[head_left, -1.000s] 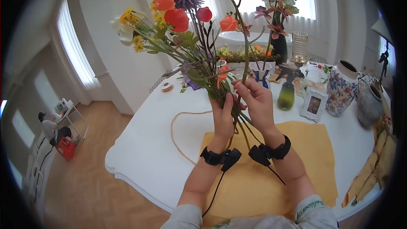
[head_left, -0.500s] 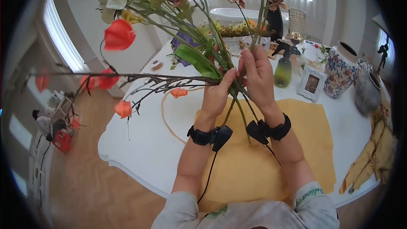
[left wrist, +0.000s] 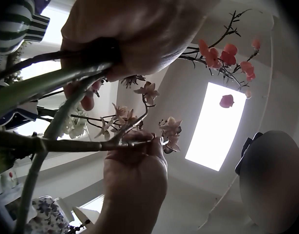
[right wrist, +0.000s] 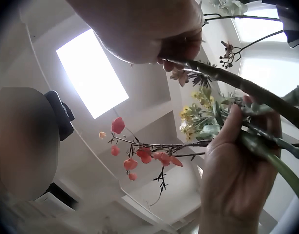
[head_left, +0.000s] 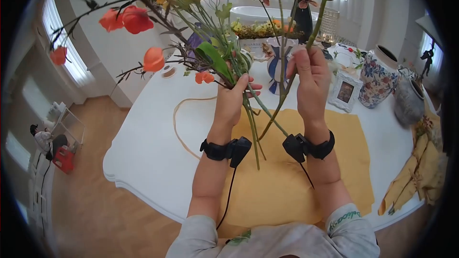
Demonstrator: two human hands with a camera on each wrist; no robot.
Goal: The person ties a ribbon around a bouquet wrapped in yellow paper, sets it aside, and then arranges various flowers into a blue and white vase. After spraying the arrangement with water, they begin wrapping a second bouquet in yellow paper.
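Apparently both hands grip stems: left hand (head_left: 233,99) the bunch (head_left: 217,64), right hand (head_left: 311,79) one orchid stem (head_left: 287,93).

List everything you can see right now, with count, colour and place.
Bunch of stems: one, green with orange, yellow and white blooms, held in the left hand.
Orchid stem: one, green with brownish-pink blooms, held in the right hand.
Table: one, white, under the hands.
Cloth: one, yellow, on the near side of the table.
Cord: one, tan, looped left of the cloth.
Floral vase: one, white with a pattern, on the table at right.
Photo frame: one, white, beside the floral vase.
Left hand: grips the bunch.
Right hand: grips the orchid stem.
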